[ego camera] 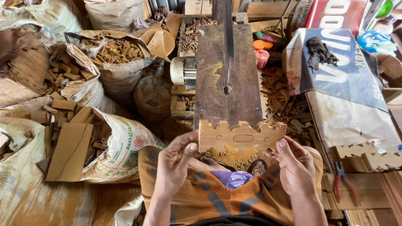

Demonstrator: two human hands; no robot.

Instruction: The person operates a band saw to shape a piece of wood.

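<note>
Notched wooden plank (242, 136), long axis 9-to-3 o'clock, sits pinched at both ends between left hand (175, 163) and right hand (295, 167), against saw bench (228, 75) at 12 o'clock.

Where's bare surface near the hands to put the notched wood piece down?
Freest: the dark plank bench top ahead of the notched wood piece, beside its saw slot. Also the pale sheet left of the red pliers. Crowded: sacks of offcuts on the left, scrap heap right of the bench. Left hand and right hand both grip the piece.
</note>
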